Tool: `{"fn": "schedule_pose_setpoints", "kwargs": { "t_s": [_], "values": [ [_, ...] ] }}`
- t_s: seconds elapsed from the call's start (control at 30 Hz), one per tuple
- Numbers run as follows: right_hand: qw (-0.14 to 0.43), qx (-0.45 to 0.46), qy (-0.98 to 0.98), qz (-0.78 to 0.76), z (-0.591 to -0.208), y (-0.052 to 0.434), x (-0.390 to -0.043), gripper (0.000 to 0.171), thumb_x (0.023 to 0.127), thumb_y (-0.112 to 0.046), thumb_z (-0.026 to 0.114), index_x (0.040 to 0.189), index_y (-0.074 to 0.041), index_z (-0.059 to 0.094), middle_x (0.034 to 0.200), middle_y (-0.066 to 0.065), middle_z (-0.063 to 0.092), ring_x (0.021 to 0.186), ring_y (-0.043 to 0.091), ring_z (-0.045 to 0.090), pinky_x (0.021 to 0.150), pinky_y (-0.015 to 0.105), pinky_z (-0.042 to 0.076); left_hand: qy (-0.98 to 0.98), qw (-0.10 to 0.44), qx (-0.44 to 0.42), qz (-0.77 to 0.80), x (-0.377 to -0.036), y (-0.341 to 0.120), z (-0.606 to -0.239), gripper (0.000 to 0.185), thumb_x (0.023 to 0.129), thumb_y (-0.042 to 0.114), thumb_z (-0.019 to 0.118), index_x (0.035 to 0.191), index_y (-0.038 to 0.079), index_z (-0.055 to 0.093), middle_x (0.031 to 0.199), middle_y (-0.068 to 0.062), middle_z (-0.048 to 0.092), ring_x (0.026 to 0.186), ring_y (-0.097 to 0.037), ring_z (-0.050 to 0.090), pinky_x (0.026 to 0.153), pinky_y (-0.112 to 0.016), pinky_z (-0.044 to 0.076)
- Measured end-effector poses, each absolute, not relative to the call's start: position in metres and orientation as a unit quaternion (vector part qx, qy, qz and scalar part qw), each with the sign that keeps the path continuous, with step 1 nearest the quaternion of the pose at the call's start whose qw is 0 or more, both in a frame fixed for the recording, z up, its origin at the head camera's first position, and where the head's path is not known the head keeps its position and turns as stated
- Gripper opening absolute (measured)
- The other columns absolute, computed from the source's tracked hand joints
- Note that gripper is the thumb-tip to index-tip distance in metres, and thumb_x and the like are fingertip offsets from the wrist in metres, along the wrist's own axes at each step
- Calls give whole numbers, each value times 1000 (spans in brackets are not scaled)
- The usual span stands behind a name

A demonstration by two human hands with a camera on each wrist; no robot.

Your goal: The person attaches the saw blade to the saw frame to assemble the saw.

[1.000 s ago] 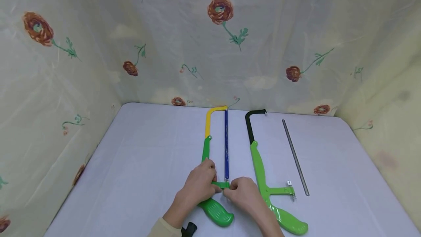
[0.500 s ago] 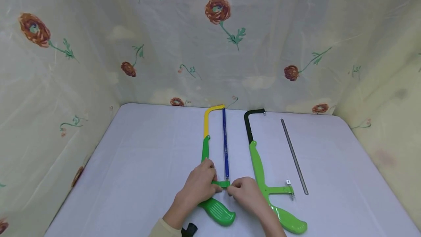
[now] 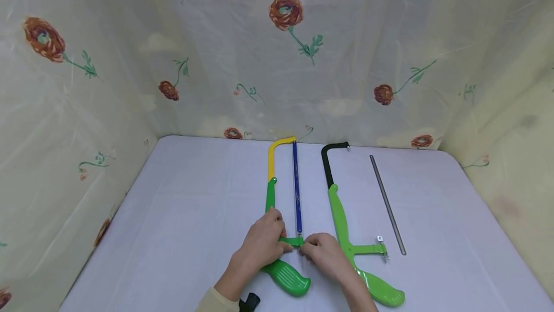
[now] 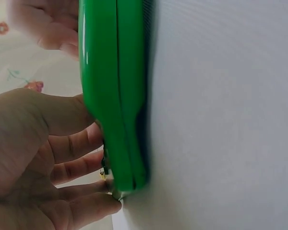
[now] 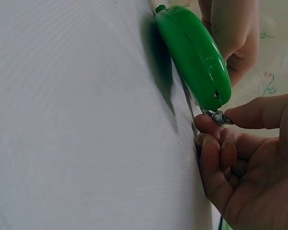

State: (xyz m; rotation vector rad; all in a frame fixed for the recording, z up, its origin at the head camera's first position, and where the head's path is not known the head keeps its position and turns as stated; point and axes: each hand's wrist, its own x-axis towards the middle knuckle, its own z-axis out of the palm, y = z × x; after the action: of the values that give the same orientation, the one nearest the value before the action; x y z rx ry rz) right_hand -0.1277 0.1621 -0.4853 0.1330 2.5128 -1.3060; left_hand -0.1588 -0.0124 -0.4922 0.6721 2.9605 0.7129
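Observation:
A hacksaw with a green handle [image 3: 287,277] and a yellow front arm [image 3: 271,160] lies on the white-covered table. Along it runs a blue blade [image 3: 297,192], its near end at the short green crosspiece [image 3: 292,241]. My left hand [image 3: 263,237] holds the frame where the crosspiece branches off, thumb on one side and fingers on the other. My right hand [image 3: 324,252] is at the crosspiece's outer end. There, in the right wrist view, thumb and forefinger pinch a small metal wing nut [image 5: 219,117]. The left wrist view shows the green handle [image 4: 113,57] resting near the cloth.
To the right lies a second hacksaw [image 3: 339,216], light green with a black front arm, without a blade in it. Beyond it is a loose grey blade [image 3: 388,206]. A black object [image 3: 249,302] shows at the bottom edge by the left sleeve. Flowered sheeting surrounds the table.
The right fingers have shifted slightly at the crosspiece's end. The handle of the held hacksaw has swung a little to the right. The left hand keeps its hold.

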Motion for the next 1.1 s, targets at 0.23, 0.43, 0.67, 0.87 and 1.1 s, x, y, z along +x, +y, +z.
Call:
{"fn": "schedule_pose_setpoints", "kwargs": {
  "t_s": [0.23,0.43,0.67,0.87,1.1],
  "values": [
    [150,43,867,-474,-486,164,-127,18,87,-13,60,85,-1,74,72,5,64,67,15,53,59,25,45,951,6,220,215,-159,-12,-493,26,76,34,86,75,16,66,106,0,57,84,-9,51,70,-21,49],
    [150,30,861,-484,-488,167,-126,15,85,-6,60,85,1,73,72,6,65,65,15,53,58,25,46,952,5,220,211,-159,-12,-493,27,76,34,86,74,16,66,106,0,57,84,-9,51,71,-20,50],
    [143,28,861,-487,-488,168,-126,12,84,-2,63,84,2,74,72,5,66,64,15,53,58,25,46,953,2,216,213,-159,-12,-493,27,75,34,86,75,16,66,106,0,58,83,-10,52,70,-20,49],
    [150,28,861,-485,-487,169,-125,11,86,-2,64,84,0,74,68,5,63,64,15,53,59,25,45,952,0,218,214,-158,-13,-493,28,75,33,87,73,16,65,104,0,57,82,-9,51,68,-19,48],
    [155,23,866,-475,-487,170,-127,10,86,-2,64,85,0,74,67,4,61,66,15,53,60,27,46,952,-11,225,207,-158,-13,-494,29,75,33,87,74,15,65,105,0,58,85,-10,53,72,-21,51]
  ]
}}
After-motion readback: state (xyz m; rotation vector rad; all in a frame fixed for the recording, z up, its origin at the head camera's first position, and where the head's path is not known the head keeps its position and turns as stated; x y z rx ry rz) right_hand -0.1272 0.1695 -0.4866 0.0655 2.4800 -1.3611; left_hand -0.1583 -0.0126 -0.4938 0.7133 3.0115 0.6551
